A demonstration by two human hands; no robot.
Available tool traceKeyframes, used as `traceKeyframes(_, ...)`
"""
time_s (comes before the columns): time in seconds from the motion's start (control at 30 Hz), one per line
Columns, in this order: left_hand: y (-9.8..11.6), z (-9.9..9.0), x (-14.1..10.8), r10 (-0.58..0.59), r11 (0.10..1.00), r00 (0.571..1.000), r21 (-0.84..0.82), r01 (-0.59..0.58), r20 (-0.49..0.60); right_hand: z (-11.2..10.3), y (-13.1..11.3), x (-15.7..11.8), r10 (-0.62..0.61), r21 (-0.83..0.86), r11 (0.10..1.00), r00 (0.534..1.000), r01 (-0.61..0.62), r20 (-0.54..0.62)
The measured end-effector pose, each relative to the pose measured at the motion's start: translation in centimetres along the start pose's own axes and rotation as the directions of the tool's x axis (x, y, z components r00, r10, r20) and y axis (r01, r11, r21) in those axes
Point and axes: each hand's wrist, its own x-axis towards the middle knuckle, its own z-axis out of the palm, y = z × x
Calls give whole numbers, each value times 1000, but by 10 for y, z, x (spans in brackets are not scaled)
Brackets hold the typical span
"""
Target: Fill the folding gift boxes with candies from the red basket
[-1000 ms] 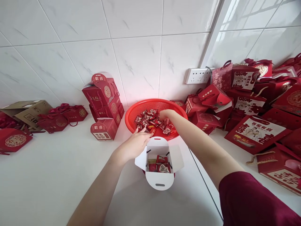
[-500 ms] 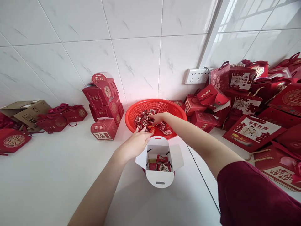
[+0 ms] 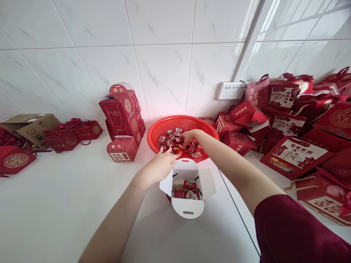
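We are reaching our right hand into the basket, candies lying beneath its fingertips, its grip unclear; our loosely open left hand is hovering nearer the white box.

The surface was white, smooth and flat, with a dark seam running obliquely to the right of the open box. The following items rested on it.

Centre: a red mesh basket, with the open box, white inside, directly in front of its rim.

Left of the basket: a stack of red boxes near the rear, and a small red box, upright, just in front of it.

Far left: a brown cardboard box, red boxes with bows, and a red box with a gold emblem.

Right: a heap of red gift boxes, its lowest units on the surface.
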Motion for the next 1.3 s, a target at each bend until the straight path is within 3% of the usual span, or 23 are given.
traceKeyframes(0.13, -3, 2, 1, -4, 1000, 1000, -6, 4, -15, -5, 8, -9, 28, 87, 995, 985, -44, 168)
traceKeyframes(0.27, -5, 5, 2, 23, 1000, 999, -7, -24, -46, -4, 11, -12, 31, 149, 987, 981, -60, 190)
traceKeyframes(0.37, -4, 6, 2, 13, 1000, 999, -11, -14, -32, -1, 10, -9, 35, 176, 983, 994, -53, 105)
traceKeyframes(0.5, -2, 5, 0, -20, 1000, 1000, -8, 20, 16, 0, 4, -12, 55, 231, 972, 994, -32, -93)
traceKeyframes(0.63, -2, -1, 0, -29, 998, 999, -52, 31, 45, -4, -4, -36, -2, 372, 920, 954, 119, -300)
traceKeyframes(0.8, 0, -5, 2, -64, 998, 998, -23, 64, 8, 11, -19, -97, -132, 549, 737, 880, 395, -456)
traceKeyframes(0.9, 1, -4, 3, -87, 996, 996, -22, 87, -33, 30, -28, -142, -201, 661, 540, 843, 520, -499)
traceKeyframes(0.97, 1, -4, 4, -96, 995, 995, -33, 95, -34, 43, -31, -170, -236, 670, 456, 806, 585, -543)
traceKeyframes(1.03, 0, -6, 4, -89, 995, 996, -43, 88, -17, 58, -31, -191, -172, 591, 506, 745, 628, -645)
traceKeyframes(1.1, 3, -11, 2, -67, 996, 997, -62, 65, -31, 76, -28, -204, -38, 510, 593, 654, 623, -755)
traceKeyframes(1.2, 9, -23, -6, -33, 996, 979, -94, 15, -199, 107, -22, -213, 134, 462, 668, 516, 584, -846)
traceKeyframes(1.3, 9, -30, -20, -48, 996, 914, -89, 13, -404, 135, -16, -216, 179, 407, 729, 421, 550, -889)
